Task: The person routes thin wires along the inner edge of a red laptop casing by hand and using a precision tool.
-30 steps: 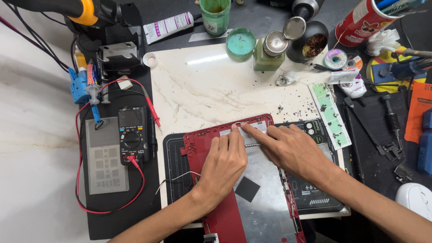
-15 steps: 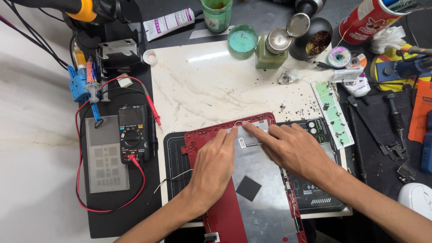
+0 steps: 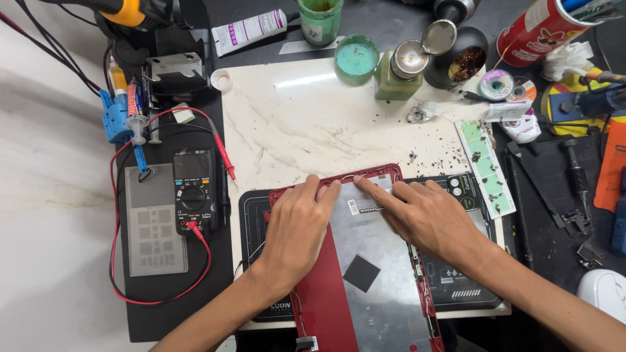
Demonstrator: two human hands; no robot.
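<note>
A red device frame (image 3: 324, 296) with a grey metal plate (image 3: 385, 261) inside it lies on a black work mat (image 3: 251, 228). My left hand (image 3: 297, 228) rests flat on the frame's upper left part, its fingertips at the top edge. My right hand (image 3: 427, 215) lies on the plate's upper right, with the index finger stretched toward the top edge near a thin cable. Neither hand grips anything. A small black square pad (image 3: 361, 273) sits on the plate below the hands.
A marble slab (image 3: 313, 124) lies beyond the frame, strewn with dark crumbs. A multimeter (image 3: 193, 191) with red leads stands at the left. Jars, a green bottle (image 3: 399, 72), solder reels and a red can line the back. Tools fill the right side.
Both hands have shifted slightly along the top edge of the frame; the view has drifted a little. Nothing was picked up or let go.
</note>
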